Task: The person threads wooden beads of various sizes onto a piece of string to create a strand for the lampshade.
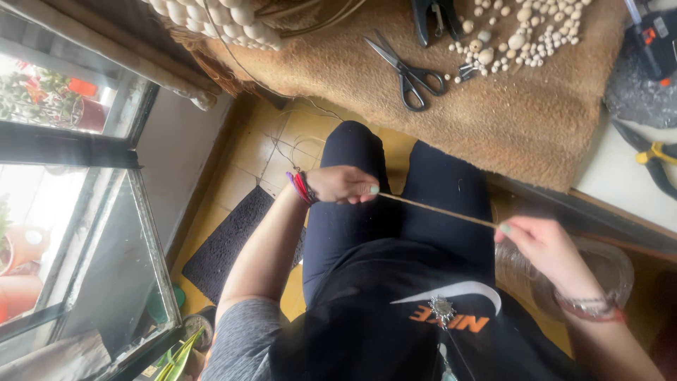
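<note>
A thin cord [437, 209] is stretching taut between the left hand [343, 185] and the right hand [539, 243], each pinching one end above the lap. Ahead of the grip, scissors [407, 65] are lying on a mat [522, 120], with loose beads [518, 34] just right of them. Pliers [652, 156] are resting further right, off the mat.

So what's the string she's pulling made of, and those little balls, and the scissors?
The cord, stretched between the left hand and right hand, looks like tan, matte plant fibre, maybe jute. The beads seem pale unvarnished wood. The scissors have shiny metal blades and dark handles, probably plastic.
</note>
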